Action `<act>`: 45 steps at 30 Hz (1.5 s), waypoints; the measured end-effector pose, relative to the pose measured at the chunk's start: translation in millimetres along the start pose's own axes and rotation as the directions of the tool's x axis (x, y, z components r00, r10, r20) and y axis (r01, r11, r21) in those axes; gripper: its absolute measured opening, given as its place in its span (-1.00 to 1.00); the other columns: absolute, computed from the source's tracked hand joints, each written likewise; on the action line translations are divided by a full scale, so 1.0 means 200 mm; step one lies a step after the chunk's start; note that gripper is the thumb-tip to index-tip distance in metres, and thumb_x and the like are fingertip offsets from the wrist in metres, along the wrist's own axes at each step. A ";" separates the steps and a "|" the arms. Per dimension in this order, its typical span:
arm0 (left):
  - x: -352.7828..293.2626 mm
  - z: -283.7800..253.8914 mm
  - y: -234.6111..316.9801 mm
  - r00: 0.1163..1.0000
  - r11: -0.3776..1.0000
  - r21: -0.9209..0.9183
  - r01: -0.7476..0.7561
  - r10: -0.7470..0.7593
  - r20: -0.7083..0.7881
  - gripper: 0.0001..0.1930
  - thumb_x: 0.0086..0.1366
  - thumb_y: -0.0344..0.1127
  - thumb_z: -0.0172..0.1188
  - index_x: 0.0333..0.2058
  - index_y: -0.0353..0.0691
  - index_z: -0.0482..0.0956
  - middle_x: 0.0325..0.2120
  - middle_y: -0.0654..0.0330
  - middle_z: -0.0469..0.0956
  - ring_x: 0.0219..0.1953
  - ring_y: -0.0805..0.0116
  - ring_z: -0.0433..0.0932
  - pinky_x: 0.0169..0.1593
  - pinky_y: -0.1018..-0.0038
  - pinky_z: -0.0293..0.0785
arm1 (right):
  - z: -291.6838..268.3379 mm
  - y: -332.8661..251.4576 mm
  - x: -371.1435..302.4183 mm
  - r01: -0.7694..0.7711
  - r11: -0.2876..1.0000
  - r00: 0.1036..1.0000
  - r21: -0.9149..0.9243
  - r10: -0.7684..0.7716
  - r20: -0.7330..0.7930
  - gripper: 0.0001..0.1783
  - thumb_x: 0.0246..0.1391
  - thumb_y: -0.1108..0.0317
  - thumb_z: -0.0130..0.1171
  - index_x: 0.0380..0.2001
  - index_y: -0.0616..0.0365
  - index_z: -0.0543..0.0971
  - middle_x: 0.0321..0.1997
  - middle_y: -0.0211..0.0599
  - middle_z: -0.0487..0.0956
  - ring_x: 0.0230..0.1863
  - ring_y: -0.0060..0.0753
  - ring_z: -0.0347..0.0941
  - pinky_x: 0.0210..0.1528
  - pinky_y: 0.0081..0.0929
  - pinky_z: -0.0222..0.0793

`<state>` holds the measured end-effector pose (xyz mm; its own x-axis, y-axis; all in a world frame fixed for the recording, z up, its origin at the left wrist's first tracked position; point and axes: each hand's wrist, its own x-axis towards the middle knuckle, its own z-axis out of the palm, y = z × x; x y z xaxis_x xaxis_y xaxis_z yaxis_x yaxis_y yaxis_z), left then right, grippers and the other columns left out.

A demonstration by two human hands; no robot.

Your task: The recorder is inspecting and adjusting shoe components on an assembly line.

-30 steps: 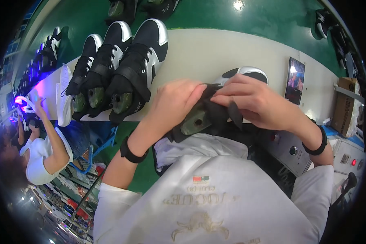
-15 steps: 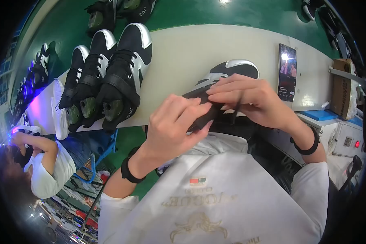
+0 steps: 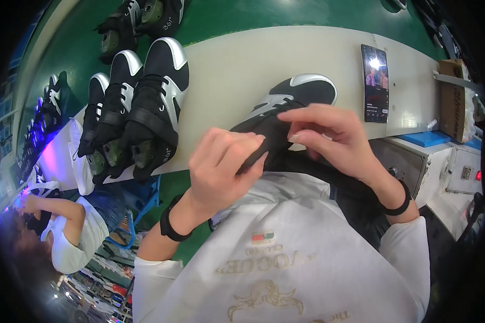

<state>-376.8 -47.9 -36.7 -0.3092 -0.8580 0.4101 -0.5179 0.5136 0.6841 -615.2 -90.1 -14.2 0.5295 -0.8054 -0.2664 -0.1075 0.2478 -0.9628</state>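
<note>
A black shoe [image 3: 306, 93] with a silver toe edge lies on the white bench in front of me, toe pointing away and to the right. My left hand [image 3: 223, 167] is closed on the shoe's dark upper near its heel end, thumb below and fingers on top. Above the shoe's middle, by the laces, my right hand [image 3: 331, 137] has its index finger and thumb apart, and nothing shows between them. Both hands cover much of the rear half of the shoe.
Three matching shoes [image 3: 155, 94] stand in a row on the bench [image 3: 226, 64] to the left. A phone [image 3: 375, 83] with a lit screen lies at the right. Beyond it are a blue pad [image 3: 423, 138] and a cardboard box [image 3: 451, 105]. Another person [image 3: 73, 231] sits at the far left.
My right hand has let go of a dark strap it pinched above the shoe, and its fingers have spread. My left hand keeps its hold. The view has shifted slightly.
</note>
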 end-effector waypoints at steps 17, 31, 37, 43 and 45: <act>-0.01 -0.02 -0.02 0.995 0.988 0.128 -0.089 0.082 0.057 -0.69 -0.22 -0.38 0.52 -0.40 -0.04 0.67 -0.37 0.32 0.56 -0.44 0.32 0.44 -0.48 0.50 0.39 | -0.10 -0.12 -0.15 0.251 0.930 0.948 -0.268 -0.180 0.263 -0.72 -0.19 0.60 0.33 -0.30 0.20 0.72 -0.21 -0.24 0.67 -0.29 -0.20 0.50 -0.24 -0.39 0.39; 0.01 0.00 -0.06 0.978 0.982 -0.055 -0.182 0.186 0.089 -0.72 -0.24 -0.43 0.47 -0.45 -0.09 0.66 -0.45 0.28 0.50 -0.50 0.31 0.40 -0.48 0.47 0.37 | 0.16 0.06 0.45 -0.241 0.930 0.944 -0.279 0.292 0.157 -0.88 -0.08 0.51 0.36 -0.50 0.26 0.58 -0.51 -0.38 0.60 -0.44 -0.61 0.46 -0.32 -0.50 0.42; -0.02 -0.02 0.00 0.983 0.996 0.018 -0.088 0.084 0.165 -0.73 -0.20 -0.35 0.49 -0.42 -0.03 0.67 -0.43 0.31 0.50 -0.47 0.28 0.40 -0.47 0.44 0.40 | 0.30 0.07 0.65 0.170 0.848 0.984 -0.502 -0.122 0.128 -0.76 -0.03 0.37 0.35 -0.40 0.30 0.52 -0.38 -0.04 0.59 -0.32 0.03 0.54 -0.22 -0.19 0.45; -0.20 -0.11 0.09 0.997 0.979 0.198 0.039 -0.052 0.060 -0.73 -0.09 -0.29 0.45 -0.32 0.01 0.68 -0.35 0.33 0.51 -0.35 0.26 0.49 -0.40 0.45 0.47 | 0.74 0.00 0.81 0.687 0.479 0.648 -0.546 -0.744 0.163 -0.48 0.04 -0.01 0.30 -0.17 0.27 0.55 -0.04 0.00 0.54 0.12 0.10 0.36 0.22 0.04 0.25; -0.26 -0.14 0.10 0.990 0.978 0.160 0.131 -0.137 0.026 -0.67 -0.18 -0.38 0.51 -0.35 -0.09 0.65 -0.38 0.22 0.52 -0.43 0.21 0.47 -0.39 0.35 0.43 | 0.77 -0.01 0.82 0.636 0.304 0.724 -0.710 -0.555 0.410 -0.54 0.11 -0.01 0.22 -0.21 0.23 0.57 -0.06 -0.03 0.55 0.12 0.06 0.38 0.23 0.10 0.22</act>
<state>-349.5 7.7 -28.2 -0.2558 -0.9200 0.2969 -0.6748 0.3898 0.6266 -398.1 -139.9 -50.0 0.7881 -0.4994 0.3598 -0.2934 -0.8187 -0.4936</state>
